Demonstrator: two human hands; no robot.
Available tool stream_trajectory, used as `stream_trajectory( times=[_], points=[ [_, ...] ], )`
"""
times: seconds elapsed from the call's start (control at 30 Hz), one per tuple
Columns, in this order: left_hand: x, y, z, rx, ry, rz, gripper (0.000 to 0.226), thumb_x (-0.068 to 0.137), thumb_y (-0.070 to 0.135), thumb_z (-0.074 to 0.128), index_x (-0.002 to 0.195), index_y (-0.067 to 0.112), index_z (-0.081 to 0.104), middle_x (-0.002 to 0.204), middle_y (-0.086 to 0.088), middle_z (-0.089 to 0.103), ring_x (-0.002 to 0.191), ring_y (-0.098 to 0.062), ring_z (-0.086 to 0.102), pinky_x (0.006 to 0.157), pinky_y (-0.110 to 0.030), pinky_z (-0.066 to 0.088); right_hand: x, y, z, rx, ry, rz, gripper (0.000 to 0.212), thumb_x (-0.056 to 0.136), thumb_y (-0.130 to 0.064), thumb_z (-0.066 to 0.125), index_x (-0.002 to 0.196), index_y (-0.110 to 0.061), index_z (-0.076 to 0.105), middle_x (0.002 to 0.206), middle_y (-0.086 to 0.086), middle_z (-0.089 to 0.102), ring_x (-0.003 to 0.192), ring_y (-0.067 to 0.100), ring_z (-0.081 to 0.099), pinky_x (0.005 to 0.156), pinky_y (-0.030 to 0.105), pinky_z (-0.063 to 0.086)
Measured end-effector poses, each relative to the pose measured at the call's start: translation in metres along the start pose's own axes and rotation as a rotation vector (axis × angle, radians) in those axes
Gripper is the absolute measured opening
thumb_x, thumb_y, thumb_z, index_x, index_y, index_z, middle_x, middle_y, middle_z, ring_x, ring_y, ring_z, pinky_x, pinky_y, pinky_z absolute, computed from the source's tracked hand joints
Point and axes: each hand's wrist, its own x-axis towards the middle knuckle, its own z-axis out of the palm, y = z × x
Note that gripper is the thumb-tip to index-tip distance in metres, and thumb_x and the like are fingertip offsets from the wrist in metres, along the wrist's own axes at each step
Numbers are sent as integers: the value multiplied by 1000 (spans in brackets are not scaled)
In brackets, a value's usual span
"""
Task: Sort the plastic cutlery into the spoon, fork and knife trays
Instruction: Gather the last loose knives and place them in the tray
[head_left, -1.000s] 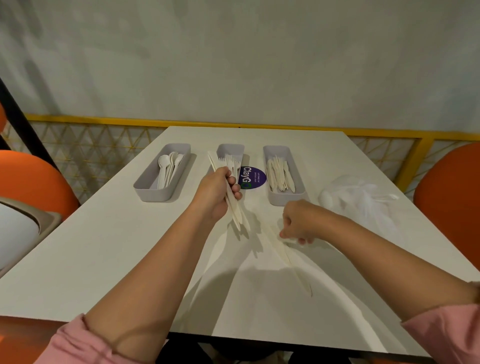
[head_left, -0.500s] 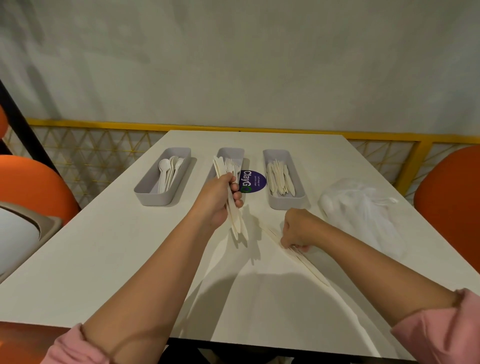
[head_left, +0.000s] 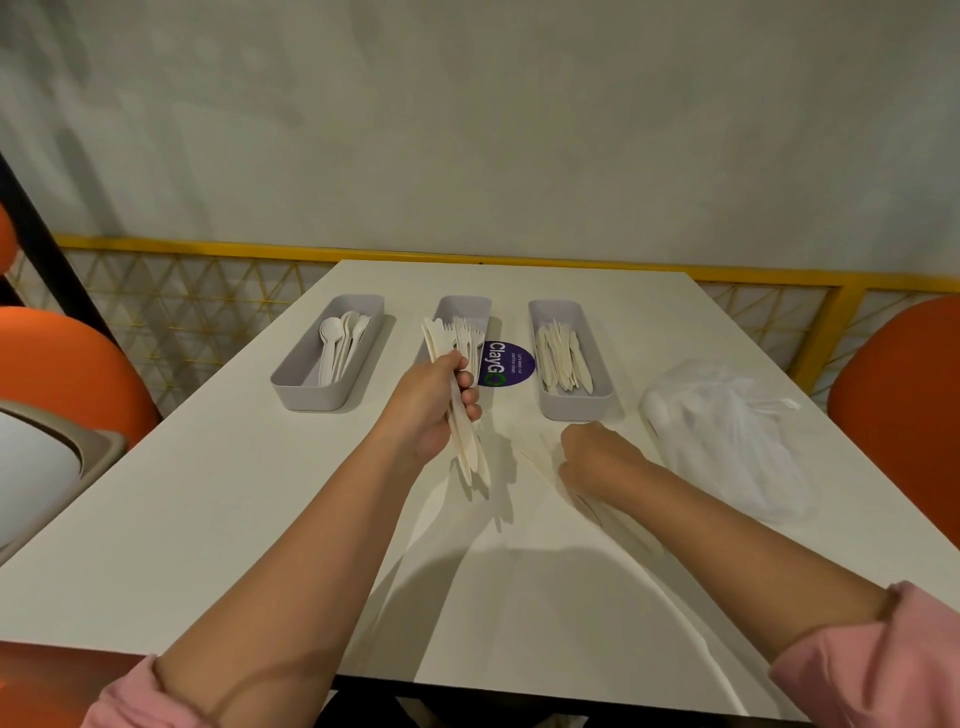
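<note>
An eatery: "ClayGO" table sticker (head_left: 508, 364), orange chairs (head_left: 904, 395) (cutlery trays too).

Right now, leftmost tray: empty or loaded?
Loaded. The left tray holds several white spoons, bowls toward the wall; near end bare.

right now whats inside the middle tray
White plastic forks lie in the middle tray, tines toward the near end. The left hand, holding a bundle of cutlery, covers the tray's near half, so what lies there cannot be seen.
</note>
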Motion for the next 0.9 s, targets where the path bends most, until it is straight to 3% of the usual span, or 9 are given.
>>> stream_trajectory(
  times=[0.13, 0.3, 0.43, 0.5, 0.57, 0.63, 0.67, 0.77, 0.9],
  points=[
    [-2, -3, 1, 3, -9, -7, 24, 99, 14, 35, 76, 13, 43, 58, 0, 38, 42, -9, 35, 39, -19, 33, 10, -6, 0, 129, 30, -23, 31, 91, 0, 45, 63, -11, 35, 65, 1, 32, 57, 14, 35, 50, 21, 27],
    [-1, -5, 5, 18, -10, -18, 24, 99, 14, 35, 77, 13, 43, 58, 0, 37, 39, -9, 34, 38, -17, 32, 16, -17, 6, 214, 63, -69, 24, 85, -13, 63, 72, -8, 45, 74, 4, 42, 65, 19, 45, 48, 21, 30],
    [0, -5, 2, 17, 5, -19, 23, 100, 14, 35, 78, 12, 43, 58, -1, 37, 36, -8, 34, 37, -17, 33, 17, -18, 5, 171, 91, -35, 40, 83, 0, 60, 58, -11, 31, 63, 2, 32, 53, 13, 33, 45, 21, 25],
    [2, -6, 1, 17, 14, -22, 24, 100, 14, 36, 77, 12, 44, 58, 0, 37, 36, -8, 34, 37, -17, 32, 15, -19, 4, 138, 76, -42, 36, 87, -3, 55, 62, -12, 31, 68, 2, 36, 62, 17, 41, 49, 22, 29],
    [3, -7, 2, 19, 15, -26, 24, 100, 14, 36, 78, 12, 44, 58, 0, 38, 37, -8, 34, 37, -17, 33, 13, -21, 6, 93, 37, -64, 11, 92, -12, 49, 82, -9, 47, 95, 8, 48, 94, 24, 48, 68, 28, 41],
    [4, -8, 5, 25, 12, -33, 23, 99, 14, 36, 78, 12, 44, 58, 0, 37, 37, -8, 34, 37, -17, 33, 12, -22, 11, 39, 30, -69, 28, 95, -15, 44, 120, -3, 46, 128, 13, 41, 123, 28, 38, 92, 34, 40],
    [4, -9, 6, 27, 11, -35, 23, 99, 14, 36, 77, 12, 44, 58, 0, 37, 36, -8, 34, 37, -17, 32, 14, -22, 13, 23, 38, -58, 35, 96, -14, 42, 129, -2, 40, 135, 14, 37, 127, 28, 34, 97, 35, 37],
    [6, -10, 10, 34, 11, -41, 25, 99, 13, 35, 76, 12, 43, 57, 0, 37, 35, -8, 34, 37, -17, 32, 13, -21, 16, 14, 52, -63, 37, 94, -8, 42, 130, -4, 36, 135, 14, 40, 125, 29, 38, 96, 36, 38],
    [10, -14, 12, 44, 8, -54, 26, 99, 14, 35, 75, 12, 43, 57, 0, 38, 42, -10, 35, 40, -20, 33, 12, -17, 16, 100, 61, -100, 28, 95, -5, 42, 123, -2, 42, 128, 17, 45, 105, 26, 49, 77, 32, 38]
  ],
)
